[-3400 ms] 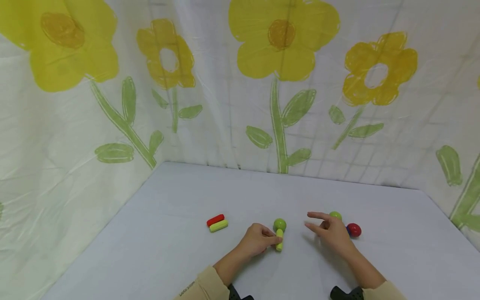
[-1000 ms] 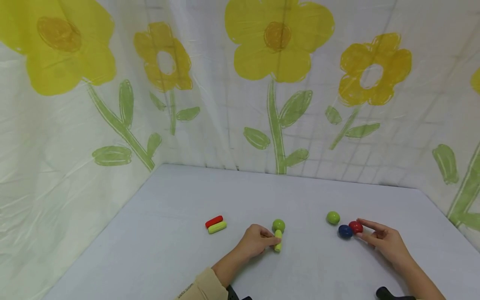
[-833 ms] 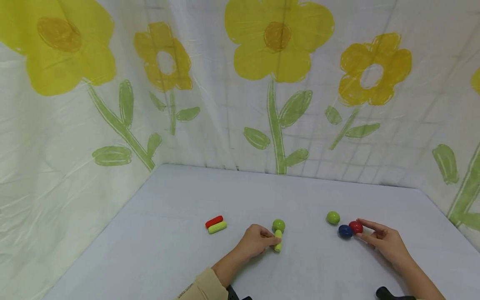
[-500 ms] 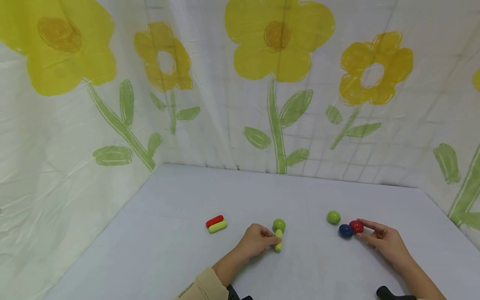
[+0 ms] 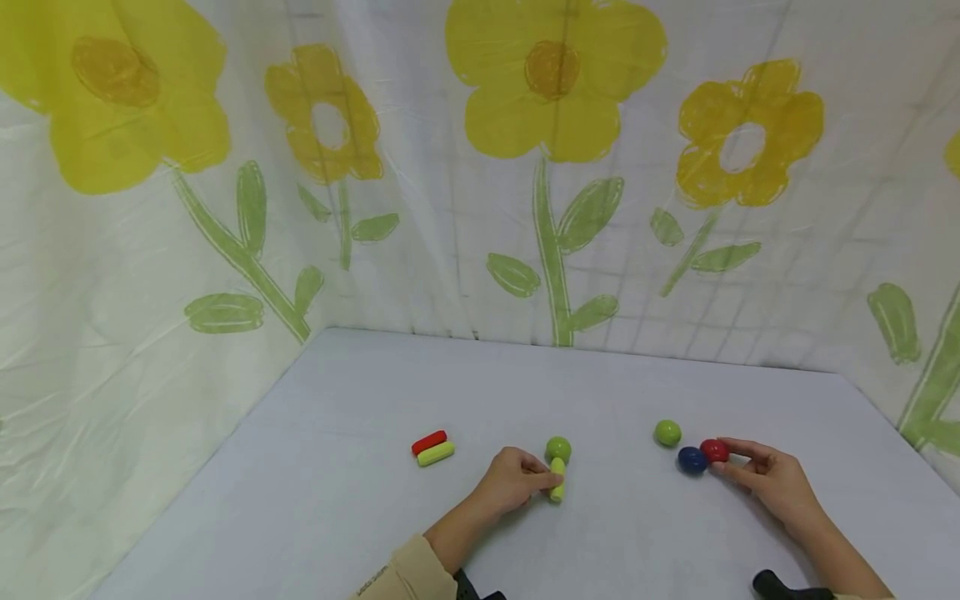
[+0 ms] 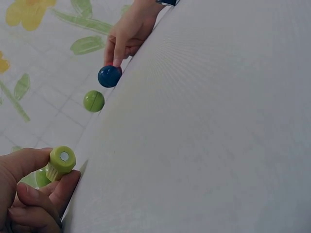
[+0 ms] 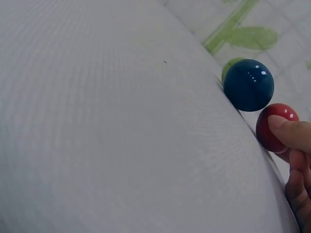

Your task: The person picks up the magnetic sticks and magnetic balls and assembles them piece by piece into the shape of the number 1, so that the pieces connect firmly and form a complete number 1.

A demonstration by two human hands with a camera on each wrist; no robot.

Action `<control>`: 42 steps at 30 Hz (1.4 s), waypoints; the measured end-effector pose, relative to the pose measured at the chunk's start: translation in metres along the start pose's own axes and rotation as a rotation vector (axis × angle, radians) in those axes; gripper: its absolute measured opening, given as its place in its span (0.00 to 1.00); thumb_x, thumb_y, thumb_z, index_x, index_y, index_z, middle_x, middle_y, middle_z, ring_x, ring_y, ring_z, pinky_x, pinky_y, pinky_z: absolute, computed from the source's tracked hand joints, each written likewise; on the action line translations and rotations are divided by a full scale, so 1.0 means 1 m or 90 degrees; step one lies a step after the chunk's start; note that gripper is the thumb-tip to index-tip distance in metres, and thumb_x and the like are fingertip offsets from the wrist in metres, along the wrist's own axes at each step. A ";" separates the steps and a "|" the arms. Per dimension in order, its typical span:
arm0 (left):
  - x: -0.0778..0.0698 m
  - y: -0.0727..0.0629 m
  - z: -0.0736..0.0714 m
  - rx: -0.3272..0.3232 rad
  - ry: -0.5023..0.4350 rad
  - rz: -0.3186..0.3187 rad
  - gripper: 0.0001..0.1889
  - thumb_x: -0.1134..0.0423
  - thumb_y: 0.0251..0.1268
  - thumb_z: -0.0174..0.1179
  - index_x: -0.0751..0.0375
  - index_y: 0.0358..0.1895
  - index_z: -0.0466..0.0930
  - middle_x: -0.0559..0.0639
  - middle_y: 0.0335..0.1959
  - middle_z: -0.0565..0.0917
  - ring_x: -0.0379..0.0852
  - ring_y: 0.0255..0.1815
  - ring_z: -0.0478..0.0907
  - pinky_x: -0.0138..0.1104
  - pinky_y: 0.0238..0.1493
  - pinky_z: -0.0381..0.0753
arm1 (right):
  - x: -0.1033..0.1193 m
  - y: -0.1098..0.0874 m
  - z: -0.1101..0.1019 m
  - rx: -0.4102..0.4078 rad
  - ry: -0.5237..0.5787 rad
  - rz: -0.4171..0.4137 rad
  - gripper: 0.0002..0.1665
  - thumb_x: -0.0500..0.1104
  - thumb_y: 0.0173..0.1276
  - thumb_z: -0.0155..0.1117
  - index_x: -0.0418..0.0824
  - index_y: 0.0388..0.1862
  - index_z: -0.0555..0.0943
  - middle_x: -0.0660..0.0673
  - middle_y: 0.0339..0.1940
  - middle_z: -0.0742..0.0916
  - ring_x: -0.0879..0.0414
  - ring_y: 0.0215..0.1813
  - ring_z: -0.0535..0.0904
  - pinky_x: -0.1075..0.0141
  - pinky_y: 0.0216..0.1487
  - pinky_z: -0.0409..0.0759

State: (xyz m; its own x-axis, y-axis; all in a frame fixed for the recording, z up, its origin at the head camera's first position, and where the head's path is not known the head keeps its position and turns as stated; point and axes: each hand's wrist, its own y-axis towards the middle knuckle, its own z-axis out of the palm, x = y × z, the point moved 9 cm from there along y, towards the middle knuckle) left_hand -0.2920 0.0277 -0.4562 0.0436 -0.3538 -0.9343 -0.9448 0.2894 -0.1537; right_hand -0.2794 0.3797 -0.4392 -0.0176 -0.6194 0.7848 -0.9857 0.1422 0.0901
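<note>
My left hand (image 5: pixel 512 481) pinches a yellow-green magnetic rod (image 5: pixel 557 488) between thumb and fingers. A light green ball (image 5: pixel 558 449) sits at the rod's far end. In the left wrist view the near end of the rod (image 6: pixel 61 161) shows a silvery disc. Over on the right, my right hand (image 5: pixel 776 479) holds a red ball (image 5: pixel 714 450) by thumb and fingertips, the thumb (image 7: pixel 286 128) lying across it in the right wrist view. Close to the red ball's left is a dark blue ball (image 5: pixel 692 460). Another light green ball (image 5: pixel 667 432) lies just behind.
A red rod (image 5: pixel 429 442) and a second yellow-green rod (image 5: pixel 436 453) lie side by side left of my left hand. All stand on a white table (image 5: pixel 360 383), with a flower-printed curtain (image 5: pixel 435 208) behind its far edge.
Since the oldest frame my right hand has moved right, from beside the light green ball to the red ball, uncovering the blue one. My left hand has stayed on the rod.
</note>
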 end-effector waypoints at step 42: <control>0.000 -0.001 -0.001 -0.008 -0.003 0.001 0.10 0.59 0.52 0.68 0.64 0.29 0.83 0.42 0.17 0.76 0.35 0.13 0.63 0.26 0.17 0.62 | -0.007 -0.049 0.012 0.052 -0.071 0.104 0.40 0.58 0.58 0.66 0.34 0.62 0.71 0.49 0.29 0.80 0.64 0.28 0.70 0.71 0.28 0.69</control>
State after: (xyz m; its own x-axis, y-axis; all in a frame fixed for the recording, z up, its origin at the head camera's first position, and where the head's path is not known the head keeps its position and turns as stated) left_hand -0.2909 0.0268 -0.4558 0.0433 -0.3489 -0.9362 -0.9488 0.2792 -0.1479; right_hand -0.2334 0.3685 -0.4564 -0.1917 -0.6757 0.7118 -0.9785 0.1876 -0.0854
